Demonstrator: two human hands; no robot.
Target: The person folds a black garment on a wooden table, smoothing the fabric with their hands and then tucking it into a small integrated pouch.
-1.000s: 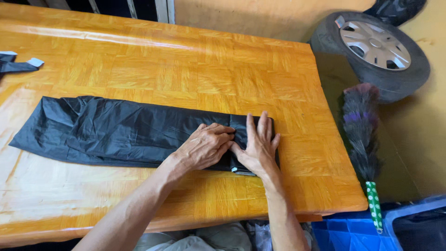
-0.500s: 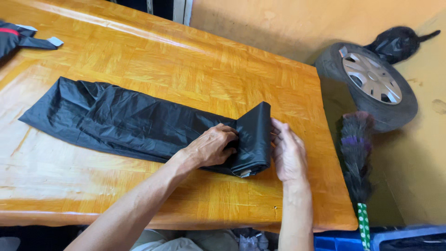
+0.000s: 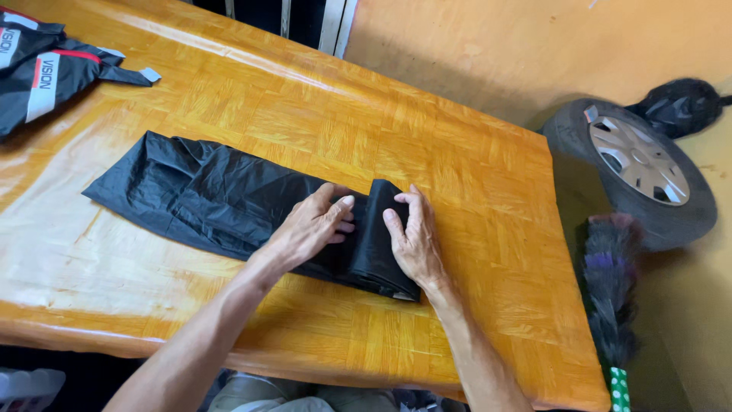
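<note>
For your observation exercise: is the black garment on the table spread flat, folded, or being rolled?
Partly rolled. The black garment has a roll at its right end between left hand and right hand; the rest lies flat.

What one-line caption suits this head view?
Both hands, left hand and right hand, roll a black garment on an orange wooden table.

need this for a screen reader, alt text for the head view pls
Two bare hands, left hand and right hand, press on a rolled end of a long black garment lying on an orange wooden table. A car wheel lies on the floor beside it.
</note>
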